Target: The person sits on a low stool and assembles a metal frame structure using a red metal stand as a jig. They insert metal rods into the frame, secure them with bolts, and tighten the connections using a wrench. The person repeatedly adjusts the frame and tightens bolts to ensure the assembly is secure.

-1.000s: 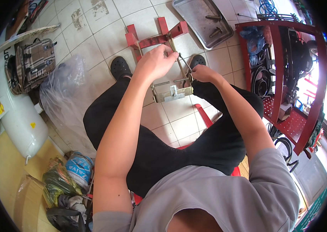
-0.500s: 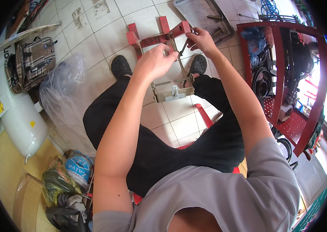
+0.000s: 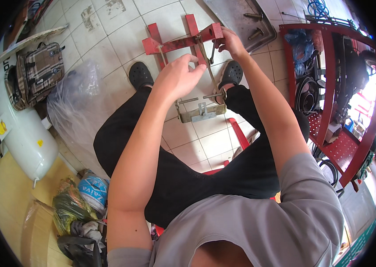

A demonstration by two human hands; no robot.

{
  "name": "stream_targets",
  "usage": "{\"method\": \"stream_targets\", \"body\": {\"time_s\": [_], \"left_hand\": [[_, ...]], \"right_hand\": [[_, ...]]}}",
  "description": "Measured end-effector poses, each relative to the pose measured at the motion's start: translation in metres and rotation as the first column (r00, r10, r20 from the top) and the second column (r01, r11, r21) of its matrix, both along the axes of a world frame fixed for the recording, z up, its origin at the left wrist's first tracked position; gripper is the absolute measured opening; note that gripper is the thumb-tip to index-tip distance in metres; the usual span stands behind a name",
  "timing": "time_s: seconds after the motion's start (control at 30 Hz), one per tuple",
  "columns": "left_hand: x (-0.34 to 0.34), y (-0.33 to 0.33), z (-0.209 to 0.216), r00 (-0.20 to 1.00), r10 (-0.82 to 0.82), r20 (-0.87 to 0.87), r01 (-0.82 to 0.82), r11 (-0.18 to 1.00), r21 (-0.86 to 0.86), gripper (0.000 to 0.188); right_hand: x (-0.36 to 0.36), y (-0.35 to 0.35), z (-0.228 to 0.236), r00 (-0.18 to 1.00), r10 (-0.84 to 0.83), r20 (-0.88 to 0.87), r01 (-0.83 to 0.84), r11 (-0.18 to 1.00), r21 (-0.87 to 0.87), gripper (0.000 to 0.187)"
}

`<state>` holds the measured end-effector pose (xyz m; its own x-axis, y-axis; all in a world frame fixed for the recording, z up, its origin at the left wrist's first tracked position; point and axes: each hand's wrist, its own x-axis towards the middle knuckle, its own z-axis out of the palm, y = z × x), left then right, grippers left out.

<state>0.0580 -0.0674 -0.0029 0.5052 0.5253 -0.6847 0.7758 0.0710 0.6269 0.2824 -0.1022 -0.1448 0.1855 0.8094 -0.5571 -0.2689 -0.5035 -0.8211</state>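
A metal frame (image 3: 203,115) with long side arms rests against a red steel stand (image 3: 181,43) on the floor between my feet. At the stand's right end, my right hand (image 3: 232,45) is closed, fingertips against the red post. A slim dark wrench-like tool (image 3: 212,56) hangs from its fingers beside the frame's right arm; the grip itself is partly hidden. My left hand (image 3: 181,74) hovers over the frame's left side. Its thumb and index finger are apart with nothing visible between them, while the other fingers are tucked out of sight.
A grey metal tray (image 3: 265,38) with bolt-like parts (image 3: 254,34) lies beyond my right hand. On the right stands a red shelf rack (image 3: 325,89). To the left are a plastic sheet (image 3: 74,102), a plaid bag (image 3: 41,73) and a white tank (image 3: 28,138). Dark clogs (image 3: 140,75) flank the stand.
The left thumb and index finger have drawn away from the dark tool's end. My right hand has shifted closer against the stand's right post. The view has shifted slightly.
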Motion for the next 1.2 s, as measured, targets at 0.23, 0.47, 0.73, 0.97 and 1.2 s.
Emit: {"method": "stream_targets", "body": {"time_s": [0.23, 0.47, 0.73, 0.97, 1.2], "left_hand": [[0.001, -0.001, 0.002, 1.0, -0.012, -0.017, 0.013, 1.0, 0.012, 0.054], [-0.001, 0.0, -0.001, 0.999, -0.017, -0.032, 0.017, 1.0, -0.001, 0.056], [-0.001, -0.001, -0.002, 0.999, -0.02, -0.043, 0.02, 1.0, 0.001, 0.057], [0.0, -0.001, 0.002, 0.999, -0.028, -0.035, 0.027, 1.0, -0.014, 0.056], [-0.001, -0.005, -0.002, 1.0, -0.008, -0.018, 0.008, 1.0, 0.009, 0.054]], "right_hand": [[0.011, 0.001, -0.003, 0.971, 0.105, 0.213, -0.12, 0.991, 0.058, 0.032], [0.009, 0.013, -0.023, 0.979, 0.098, 0.177, -0.097, 0.995, -0.016, 0.033], [0.008, 0.006, -0.058, 0.994, -0.005, 0.111, 0.022, 0.989, -0.149, 0.033], [0.002, -0.02, -0.098, 0.962, 0.17, 0.212, -0.038, 0.857, -0.514, 0.033], [-0.024, -0.068, -0.112, 0.998, 0.014, 0.067, 0.036, 0.733, -0.679, 0.024]]}}
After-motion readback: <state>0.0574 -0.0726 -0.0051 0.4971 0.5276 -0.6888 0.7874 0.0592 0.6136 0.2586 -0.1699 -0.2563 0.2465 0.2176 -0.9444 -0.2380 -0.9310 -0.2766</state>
